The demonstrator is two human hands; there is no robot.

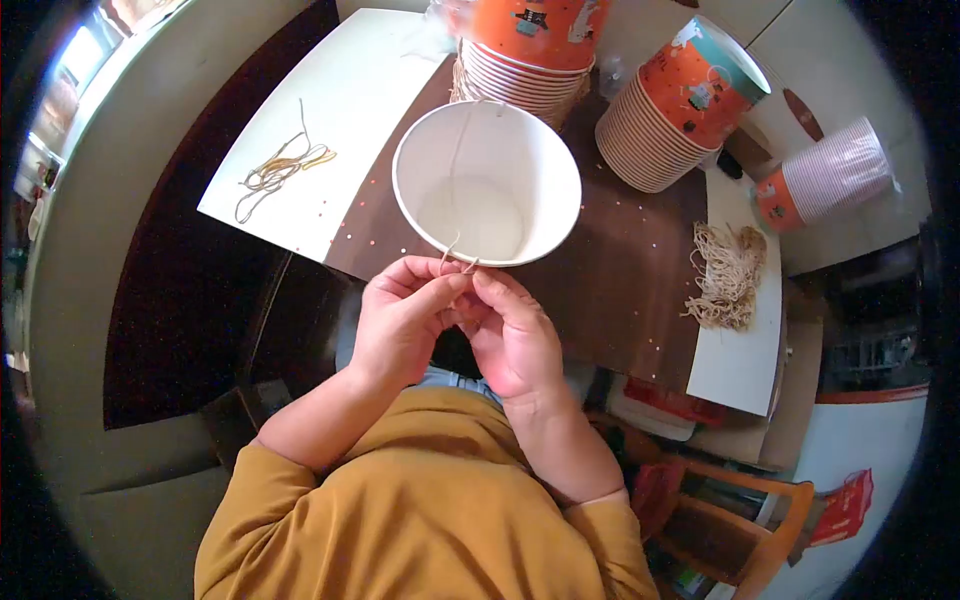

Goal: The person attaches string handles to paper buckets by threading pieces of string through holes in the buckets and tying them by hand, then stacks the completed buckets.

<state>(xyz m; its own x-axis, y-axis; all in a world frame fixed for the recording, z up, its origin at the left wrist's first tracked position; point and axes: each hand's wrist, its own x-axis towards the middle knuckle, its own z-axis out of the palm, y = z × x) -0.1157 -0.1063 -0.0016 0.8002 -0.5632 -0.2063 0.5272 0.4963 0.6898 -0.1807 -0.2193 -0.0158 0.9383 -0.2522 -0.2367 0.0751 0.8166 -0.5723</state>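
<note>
A white-lined paper bucket [545, 190] lies tilted on the brown table, its open mouth facing me. A thin string [457, 165] runs down inside it and comes out over the near rim. Just below that rim, my left hand [408, 305] pinches the string's end with thumb and fingers. My right hand [512, 325] meets it from the right, thumb and forefinger closed on the string too. The fingertips of both hands nearly touch at the rim, and the lower fingers are partly hidden.
Stacked orange-patterned buckets [655, 130] stand at the back, with another stack [530, 60] behind the bucket. Wrapped cups [835, 175] are at the far right. A bundle of strings [728, 275] lies on the right, loose strings [280, 172] on the left. A wooden chair [770, 540] is lower right.
</note>
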